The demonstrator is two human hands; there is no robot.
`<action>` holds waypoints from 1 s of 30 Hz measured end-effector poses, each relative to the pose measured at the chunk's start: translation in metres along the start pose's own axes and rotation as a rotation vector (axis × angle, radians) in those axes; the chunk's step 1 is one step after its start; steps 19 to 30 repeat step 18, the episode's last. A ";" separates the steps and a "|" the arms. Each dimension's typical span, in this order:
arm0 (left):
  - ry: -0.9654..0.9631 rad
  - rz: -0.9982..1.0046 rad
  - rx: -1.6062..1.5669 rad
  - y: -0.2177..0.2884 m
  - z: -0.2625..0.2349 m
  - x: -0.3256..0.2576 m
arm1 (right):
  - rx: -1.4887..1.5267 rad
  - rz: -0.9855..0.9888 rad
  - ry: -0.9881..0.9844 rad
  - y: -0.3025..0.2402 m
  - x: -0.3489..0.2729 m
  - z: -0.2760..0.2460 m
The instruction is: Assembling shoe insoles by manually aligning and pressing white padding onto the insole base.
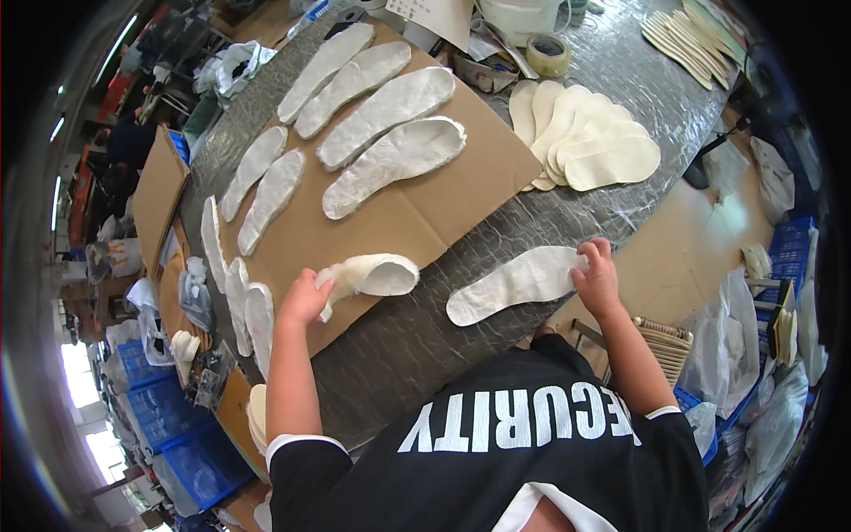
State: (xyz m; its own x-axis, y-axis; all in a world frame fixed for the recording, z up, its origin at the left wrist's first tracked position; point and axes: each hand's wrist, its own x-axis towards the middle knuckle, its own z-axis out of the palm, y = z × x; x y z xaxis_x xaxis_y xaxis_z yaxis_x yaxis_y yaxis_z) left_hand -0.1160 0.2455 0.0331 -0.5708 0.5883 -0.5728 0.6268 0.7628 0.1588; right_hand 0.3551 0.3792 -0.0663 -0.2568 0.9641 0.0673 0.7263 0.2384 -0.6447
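My left hand (304,300) pinches one end of a fluffy insole (388,277). This insole bends upward, with fur on its side and a pale sole face showing, over the near edge of a brown cardboard sheet (417,217). To the right, my right hand (598,279) grips the end of another white insole (514,285), which is stretched out flat over the dark table (381,355). On the cardboard rest several more white insoles, including a large one (394,166) at the right and smaller ones (271,202) at the left.
A fan of thin cream insoles (612,160) lies beyond the cardboard's right corner. Another insole pile (687,49) sits at the far right. A tape roll (548,55) and a white bucket (523,18) stand at the back. Blue crates (168,412) are stacked at left.
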 end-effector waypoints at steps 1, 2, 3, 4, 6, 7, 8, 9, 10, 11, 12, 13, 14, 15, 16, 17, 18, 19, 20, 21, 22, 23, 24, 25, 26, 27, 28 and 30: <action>-0.052 -0.011 -0.053 -0.003 -0.001 -0.003 | -0.008 -0.007 0.003 -0.001 -0.002 0.002; -0.054 -0.020 -0.048 -0.009 -0.002 -0.001 | -0.002 -0.005 -0.005 0.002 -0.004 0.002; -0.111 -0.047 -0.053 -0.021 -0.003 0.006 | -0.057 -0.101 0.023 0.006 -0.005 0.003; -0.170 -0.067 -0.058 -0.031 -0.002 0.014 | -0.118 -0.194 0.055 0.010 -0.007 0.001; -0.081 0.006 -0.007 -0.061 0.004 0.023 | -0.138 -0.214 0.057 0.008 -0.009 -0.001; 0.011 0.087 0.039 -0.067 0.004 0.021 | -0.164 -0.238 0.064 0.008 -0.011 -0.003; 0.002 0.089 0.045 -0.070 0.003 0.022 | -0.165 -0.229 0.061 0.008 -0.012 -0.005; 0.212 0.041 0.083 -0.073 0.003 0.023 | -0.175 -0.253 0.060 0.008 -0.013 -0.008; 0.419 0.004 0.121 -0.068 0.002 0.023 | -0.190 -0.271 0.063 0.009 -0.015 -0.010; 0.556 0.052 0.244 -0.052 -0.002 0.017 | -0.209 -0.242 0.069 0.014 -0.017 -0.008; 0.695 0.106 0.361 -0.037 -0.004 0.008 | -0.172 -0.251 0.121 0.019 -0.017 -0.001; 0.766 0.279 0.285 -0.046 -0.008 0.007 | -0.136 -0.265 0.175 0.022 -0.017 0.002; 0.790 0.440 0.070 -0.035 -0.009 -0.002 | -0.082 -0.227 0.181 0.019 -0.016 0.006; 0.749 0.521 -0.144 0.006 -0.006 -0.030 | -0.033 -0.185 0.191 0.015 -0.015 0.009; 0.634 0.667 -0.214 0.033 0.004 -0.053 | -0.025 -0.193 0.150 0.013 -0.013 0.009; 0.512 0.812 -0.281 0.055 0.020 -0.068 | -0.017 -0.197 0.111 0.012 -0.013 0.008; 0.496 0.832 -0.283 0.061 0.024 -0.065 | -0.029 -0.178 0.122 0.018 -0.018 0.004; 0.496 0.832 -0.283 0.061 0.024 -0.065 | -0.029 -0.178 0.122 0.018 -0.018 0.004; 0.496 0.832 -0.283 0.061 0.024 -0.065 | -0.029 -0.178 0.122 0.018 -0.018 0.004; 0.496 0.832 -0.283 0.061 0.024 -0.065 | -0.029 -0.178 0.122 0.018 -0.018 0.004; 0.496 0.832 -0.283 0.061 0.024 -0.065 | -0.029 -0.178 0.122 0.018 -0.018 0.004; 0.496 0.832 -0.283 0.061 0.024 -0.065 | -0.029 -0.178 0.122 0.018 -0.018 0.004; 0.496 0.832 -0.283 0.061 0.024 -0.065 | -0.029 -0.178 0.122 0.018 -0.018 0.004; 0.496 0.832 -0.283 0.061 0.024 -0.065 | -0.029 -0.178 0.122 0.018 -0.018 0.004; 0.496 0.832 -0.283 0.061 0.024 -0.065 | -0.029 -0.178 0.122 0.018 -0.018 0.004; 0.496 0.832 -0.283 0.061 0.024 -0.065 | -0.029 -0.178 0.122 0.018 -0.018 0.004; 0.496 0.832 -0.283 0.061 0.024 -0.065 | -0.029 -0.178 0.122 0.018 -0.018 0.004; 0.496 0.832 -0.283 0.061 0.024 -0.065 | -0.029 -0.178 0.122 0.018 -0.018 0.004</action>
